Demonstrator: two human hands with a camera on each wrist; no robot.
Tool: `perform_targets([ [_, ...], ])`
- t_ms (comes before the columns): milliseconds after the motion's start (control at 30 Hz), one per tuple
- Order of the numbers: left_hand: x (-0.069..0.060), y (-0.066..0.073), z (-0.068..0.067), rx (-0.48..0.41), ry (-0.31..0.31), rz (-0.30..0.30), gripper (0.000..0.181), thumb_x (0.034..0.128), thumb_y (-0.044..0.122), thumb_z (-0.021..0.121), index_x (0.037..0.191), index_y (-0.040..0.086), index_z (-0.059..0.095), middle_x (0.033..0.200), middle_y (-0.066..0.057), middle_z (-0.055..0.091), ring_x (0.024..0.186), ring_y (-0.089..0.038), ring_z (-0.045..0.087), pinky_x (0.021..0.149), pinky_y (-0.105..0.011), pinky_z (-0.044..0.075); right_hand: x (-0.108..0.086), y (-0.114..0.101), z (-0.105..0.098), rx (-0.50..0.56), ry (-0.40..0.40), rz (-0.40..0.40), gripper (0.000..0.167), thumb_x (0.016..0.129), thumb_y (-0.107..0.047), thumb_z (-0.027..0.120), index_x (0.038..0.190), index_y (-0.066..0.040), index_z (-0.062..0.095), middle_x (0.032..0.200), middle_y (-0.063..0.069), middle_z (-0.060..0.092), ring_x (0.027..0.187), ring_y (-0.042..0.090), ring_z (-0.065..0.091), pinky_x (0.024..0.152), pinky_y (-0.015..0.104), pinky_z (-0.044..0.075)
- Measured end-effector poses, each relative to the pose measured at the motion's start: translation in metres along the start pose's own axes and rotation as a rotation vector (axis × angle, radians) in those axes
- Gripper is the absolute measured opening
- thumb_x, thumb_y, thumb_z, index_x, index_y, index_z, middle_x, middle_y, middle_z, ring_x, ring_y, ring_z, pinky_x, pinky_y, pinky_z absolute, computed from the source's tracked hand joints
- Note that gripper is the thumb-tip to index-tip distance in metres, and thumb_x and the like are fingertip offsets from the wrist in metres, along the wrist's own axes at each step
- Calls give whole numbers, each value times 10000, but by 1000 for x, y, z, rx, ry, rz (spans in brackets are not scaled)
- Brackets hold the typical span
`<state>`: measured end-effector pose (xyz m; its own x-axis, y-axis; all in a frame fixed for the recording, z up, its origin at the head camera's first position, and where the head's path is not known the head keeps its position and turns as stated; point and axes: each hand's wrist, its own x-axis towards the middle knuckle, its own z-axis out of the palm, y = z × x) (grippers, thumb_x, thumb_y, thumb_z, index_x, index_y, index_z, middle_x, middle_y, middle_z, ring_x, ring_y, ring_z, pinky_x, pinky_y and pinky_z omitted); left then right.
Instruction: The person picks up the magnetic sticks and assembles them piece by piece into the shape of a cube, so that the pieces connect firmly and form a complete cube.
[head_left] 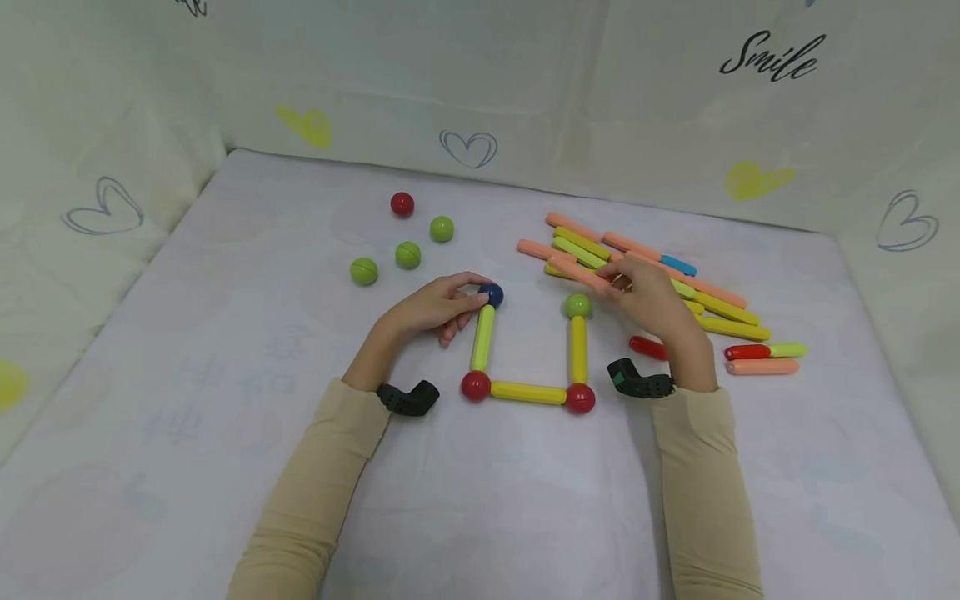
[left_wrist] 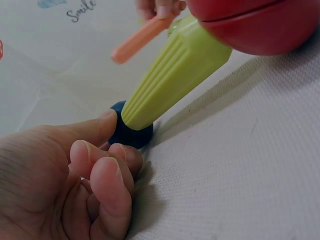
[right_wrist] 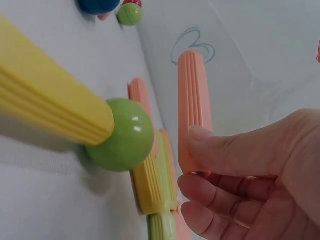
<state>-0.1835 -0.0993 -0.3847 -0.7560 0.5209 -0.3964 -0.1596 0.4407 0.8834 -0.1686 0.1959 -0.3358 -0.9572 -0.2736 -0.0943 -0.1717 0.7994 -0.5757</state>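
On the table lies a three-sided frame of rods and balls. Its left lime rod (head_left: pixel 483 337) joins a blue ball (head_left: pixel 491 294) to a red ball (head_left: pixel 476 386). A yellow rod (head_left: pixel 528 392) runs to a second red ball (head_left: pixel 580 398), where another yellow rod (head_left: pixel 578 350) leads up to a green ball (head_left: pixel 577 306). My left hand (head_left: pixel 435 306) pinches the blue ball between thumb and fingers. Near the green ball, my right hand (head_left: pixel 647 296) holds an orange rod (right_wrist: pixel 191 100) by one end, raised off the table in the right wrist view.
Loose rods (head_left: pixel 723 307) in several colours lie in a pile at the back right. Nearer are a red rod (head_left: pixel 648 347) and another orange rod (head_left: pixel 762 367). A loose red ball (head_left: pixel 402 204) and several green balls (head_left: pixel 408 255) sit at the back left.
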Motion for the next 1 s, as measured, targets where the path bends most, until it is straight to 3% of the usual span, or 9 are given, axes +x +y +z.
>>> perform_targets([
  [67,0,1,0,-3,4,-6,407,974,298,480,1354,174,403,614,-31,470,401,-134,454,437,-216,426,0,-4,1,27,-6,-10,297,926,-100,559,1185,46,566,1094,208,566,973,319,503,842,437,442],
  [300,-2,1,0,-22,22,-34,402,969,300,490,1341,168,412,611,-32,469,401,-134,453,435,-213,420,8,-14,14,90,17,-109,305,884,-125,629,1159,7,628,1041,155,630,917,275,529,819,405,455],
  [500,-2,0,0,-50,47,-42,378,960,302,510,1308,170,444,611,-34,471,405,-136,444,433,-210,420,10,-19,24,122,-26,-113,255,901,-94,598,1140,-10,622,1144,139,614,1034,281,532,912,444,451],
  [1000,-2,1,-1,-78,60,-62,366,962,313,501,1274,128,454,606,-36,462,411,-134,436,442,-224,440,12,-17,31,89,-90,-109,256,896,-122,611,1132,-24,629,1296,128,538,1089,258,463,875,401,410],
])
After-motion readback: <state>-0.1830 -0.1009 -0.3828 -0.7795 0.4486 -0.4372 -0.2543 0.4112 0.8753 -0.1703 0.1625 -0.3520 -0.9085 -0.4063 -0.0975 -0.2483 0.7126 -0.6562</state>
